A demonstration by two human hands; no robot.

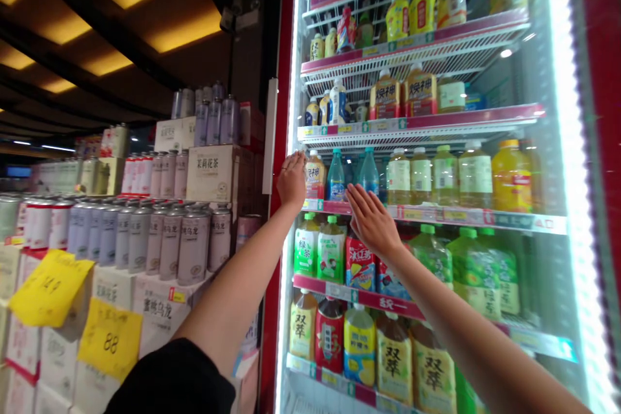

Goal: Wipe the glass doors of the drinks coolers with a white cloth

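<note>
My left hand (292, 179) is raised at the left edge of a lit drinks cooler (285, 259), beside its long white handle (272, 136). Its fingers point up and look stretched out, with a ring on one. Just right of it stands a bottle with an orange-red label (315, 174). My right hand (372, 218) is flat, fingers extended up and left, in front of the middle shelf edge (436, 215). Two blue bottles (336, 176) stand behind its fingertips. Neither hand holds anything visible. Whether either palm touches the cooler front, I cannot tell.
Cooler shelves carry several bottles, including green tea bottles (306, 249) and large bottles (395, 356) lower down. On the left, rows of cans (191, 246) stand on stacked cartons (165, 310) with yellow price sheets (110, 339). A red frame (594, 110) borders the cooler's right side.
</note>
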